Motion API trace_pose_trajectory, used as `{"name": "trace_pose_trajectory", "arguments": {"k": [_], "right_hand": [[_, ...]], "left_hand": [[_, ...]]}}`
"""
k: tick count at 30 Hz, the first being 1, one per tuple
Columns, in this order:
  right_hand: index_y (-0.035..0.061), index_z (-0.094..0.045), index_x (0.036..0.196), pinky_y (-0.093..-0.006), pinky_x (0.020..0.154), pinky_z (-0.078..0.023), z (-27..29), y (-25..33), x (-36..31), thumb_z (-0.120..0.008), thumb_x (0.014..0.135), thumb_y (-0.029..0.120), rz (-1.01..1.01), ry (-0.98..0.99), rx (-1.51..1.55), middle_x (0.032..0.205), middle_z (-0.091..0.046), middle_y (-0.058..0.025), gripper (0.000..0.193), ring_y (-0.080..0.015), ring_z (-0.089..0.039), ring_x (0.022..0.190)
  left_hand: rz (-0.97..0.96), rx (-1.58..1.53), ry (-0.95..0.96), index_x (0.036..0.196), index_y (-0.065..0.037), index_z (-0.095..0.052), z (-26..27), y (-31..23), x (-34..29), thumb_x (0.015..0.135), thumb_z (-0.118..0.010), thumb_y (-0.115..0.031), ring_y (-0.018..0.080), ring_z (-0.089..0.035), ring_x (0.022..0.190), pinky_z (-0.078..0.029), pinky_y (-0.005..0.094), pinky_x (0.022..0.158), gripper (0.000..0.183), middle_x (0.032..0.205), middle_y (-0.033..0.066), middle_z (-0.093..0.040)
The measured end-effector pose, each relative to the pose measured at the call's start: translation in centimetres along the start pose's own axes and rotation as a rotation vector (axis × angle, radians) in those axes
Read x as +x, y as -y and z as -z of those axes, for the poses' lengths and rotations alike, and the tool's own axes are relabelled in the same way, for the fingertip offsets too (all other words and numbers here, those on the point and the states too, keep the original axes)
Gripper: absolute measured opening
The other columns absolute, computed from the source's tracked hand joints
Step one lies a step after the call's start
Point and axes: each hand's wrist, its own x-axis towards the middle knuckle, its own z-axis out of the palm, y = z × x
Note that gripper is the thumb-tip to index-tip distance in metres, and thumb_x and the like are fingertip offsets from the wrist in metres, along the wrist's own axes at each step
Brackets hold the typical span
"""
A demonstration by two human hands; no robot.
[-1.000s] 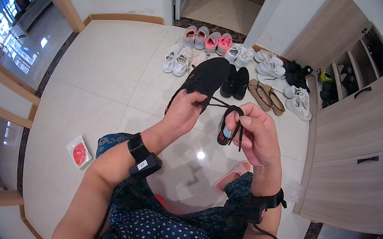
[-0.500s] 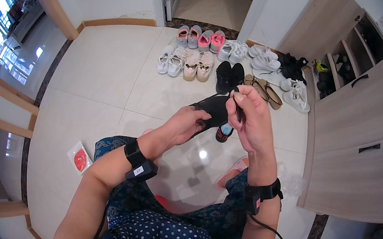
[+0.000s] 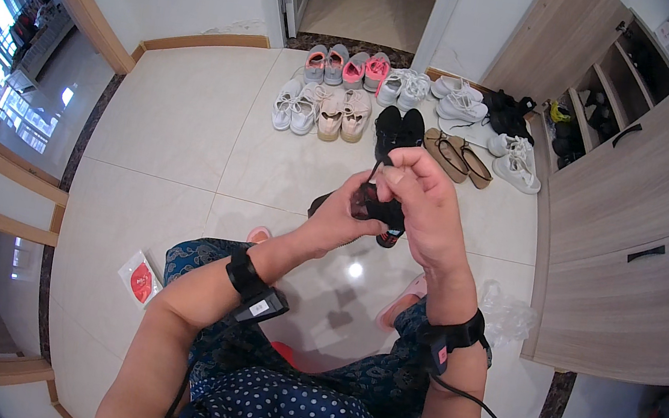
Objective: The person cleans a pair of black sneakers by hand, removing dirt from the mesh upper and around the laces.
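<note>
A black shoe [image 3: 320, 204] is held up in front of me, mostly covered by my hands. My left hand [image 3: 340, 214] is closed around it, thumb pointing right. Just to its right my right hand [image 3: 422, 200] pinches a black shoelace [image 3: 375, 170] that runs up from the shoe between thumb and fingers. Below the hands, a dark item with red stripes [image 3: 388, 239] shows in part on the floor; it looks like another shoe. A pair of black shoes [image 3: 400, 131] stands just beyond my right hand.
Two rows of shoes, including pink-and-grey sneakers [image 3: 356, 67], white sneakers [image 3: 295, 106] and tan flats [image 3: 456, 158], line the far floor. A wooden shoe cabinet [image 3: 632, 245] stands at right. Clear plastic wrap [image 3: 505, 312] and a white-and-red packet [image 3: 140, 279] lie nearby.
The black shoe has turned in my left hand, which has moved right and closer to my right hand. My right hand has shifted slightly left, still pinching the lace.
</note>
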Motion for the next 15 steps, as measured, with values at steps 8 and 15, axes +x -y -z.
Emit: {"name": "trace_pose_trajectory", "arguments": {"k": [8,15], "right_hand": [[0.0043,-0.059,0.095,-0.0189,0.069,-0.040,1.5,0.3,-0.1,-0.058,0.086,0.011,0.046,-0.224,-0.043,0.081,-0.056,0.0033,0.011,-0.0038,-0.049,0.073],[0.0009,-0.056,0.102,-0.0380,0.087,-0.042,5.9,-1.2,0.8,-0.059,0.073,0.008,0.382,-0.352,-1.217,0.098,-0.059,-0.0129,0.030,-0.0287,-0.052,0.097]], "left_hand": [[-0.094,0.282,-0.218,0.099,0.001,-0.057,0.6,0.1,0.1,0.086,-0.065,-0.015,0.0048,-0.049,0.067,-0.043,0.0218,0.061,0.022,0.077,0.0002,-0.057],[-0.011,0.469,-0.161,0.091,0.000,-0.062,1.8,-3.2,-0.6,0.090,-0.061,-0.016,0.0007,-0.044,0.063,-0.039,0.0183,0.056,0.017,0.072,-0.0063,-0.054]]}}
